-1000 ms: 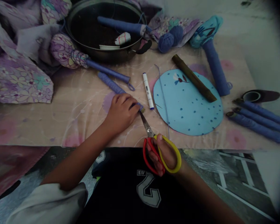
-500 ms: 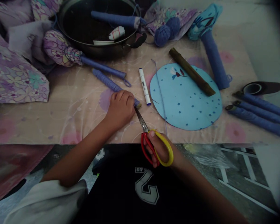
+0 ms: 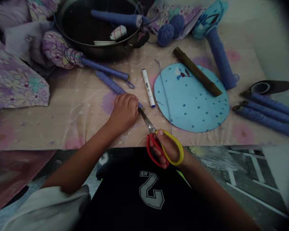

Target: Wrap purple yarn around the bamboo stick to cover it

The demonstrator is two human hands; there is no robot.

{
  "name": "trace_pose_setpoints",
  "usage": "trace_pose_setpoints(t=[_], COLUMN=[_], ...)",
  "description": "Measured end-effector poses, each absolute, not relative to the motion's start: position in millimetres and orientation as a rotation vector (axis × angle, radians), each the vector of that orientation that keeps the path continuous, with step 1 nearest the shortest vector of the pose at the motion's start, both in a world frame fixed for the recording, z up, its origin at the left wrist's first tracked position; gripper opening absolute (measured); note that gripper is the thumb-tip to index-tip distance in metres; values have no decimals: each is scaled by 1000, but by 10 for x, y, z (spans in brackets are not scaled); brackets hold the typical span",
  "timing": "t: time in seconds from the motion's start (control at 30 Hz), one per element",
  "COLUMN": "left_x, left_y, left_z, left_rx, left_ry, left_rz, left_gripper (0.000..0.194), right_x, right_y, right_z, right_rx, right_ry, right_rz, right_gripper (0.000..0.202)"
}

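My left hand (image 3: 125, 108) is closed around the near end of a stick wrapped in blue yarn (image 3: 110, 82), which lies on the table. My right hand (image 3: 165, 147) grips a pair of scissors (image 3: 148, 123) with one red and one yellow handle, fingers through the loops. The scissor tips touch the end of the stick beside my left fingers, and whether they hold yarn is hidden. A white marker (image 3: 148, 88) with blue ends lies just right of the stick. Behind it rests another blue-wrapped stick (image 3: 106, 68) with floral cloth tied over one end.
A round light-blue card (image 3: 190, 109) carries a bare bamboo piece (image 3: 197, 71) and a yarn strand. Several blue-wrapped sticks (image 3: 269, 118) and a tape roll (image 3: 260, 87) lie right. A dark pan (image 3: 98, 49) and blue yarn balls (image 3: 165, 34) stand at the back.
My right hand and the scissors have shifted slightly right and up, the handles turning a little. My left hand keeps its hold on the stick. The whole view has moved slightly.
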State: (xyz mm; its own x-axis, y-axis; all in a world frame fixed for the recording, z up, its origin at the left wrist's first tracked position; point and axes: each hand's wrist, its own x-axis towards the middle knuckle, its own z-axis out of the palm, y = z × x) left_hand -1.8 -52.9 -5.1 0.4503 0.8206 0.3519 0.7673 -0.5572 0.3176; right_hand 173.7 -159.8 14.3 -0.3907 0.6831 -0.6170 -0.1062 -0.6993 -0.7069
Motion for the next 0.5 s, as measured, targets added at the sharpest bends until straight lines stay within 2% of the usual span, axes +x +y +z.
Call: trace_pose_setpoints(t=[0.5], left_x=[-37], left_y=[-546], left_z=[-78], left_rx=[2542], left_ry=[1405], left_rz=[798], left_gripper=[13], right_x=[1690], right_y=[-1559], right_z=[157], right_rx=[-1277], right_ry=[-743], right_rz=[2153], right_gripper=[59])
